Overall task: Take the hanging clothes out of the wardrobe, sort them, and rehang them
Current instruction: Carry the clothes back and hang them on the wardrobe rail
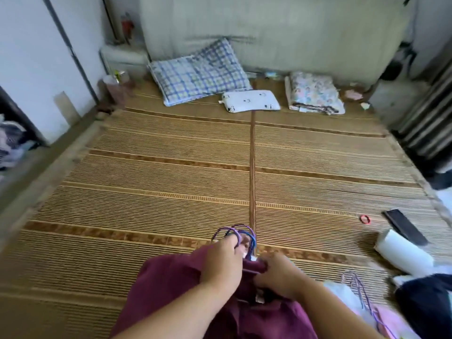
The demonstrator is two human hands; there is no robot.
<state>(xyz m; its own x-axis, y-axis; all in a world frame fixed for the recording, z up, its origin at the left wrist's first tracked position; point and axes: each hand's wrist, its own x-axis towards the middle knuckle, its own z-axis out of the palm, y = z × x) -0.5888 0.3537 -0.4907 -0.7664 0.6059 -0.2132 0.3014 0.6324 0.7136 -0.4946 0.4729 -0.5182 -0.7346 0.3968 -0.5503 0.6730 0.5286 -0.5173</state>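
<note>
Now L hand (221, 264) grips bunch of hanger hooks (236, 231); R hand (278, 277) pinches maroon garment (168, 289) at collar, both over mat (146, 179).

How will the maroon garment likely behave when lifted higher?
Probably floppy: the maroon garment bunches and sags in the grip of the right hand. Likely light: the left hand, holding thin hangers, seems to bear it easily.
</note>
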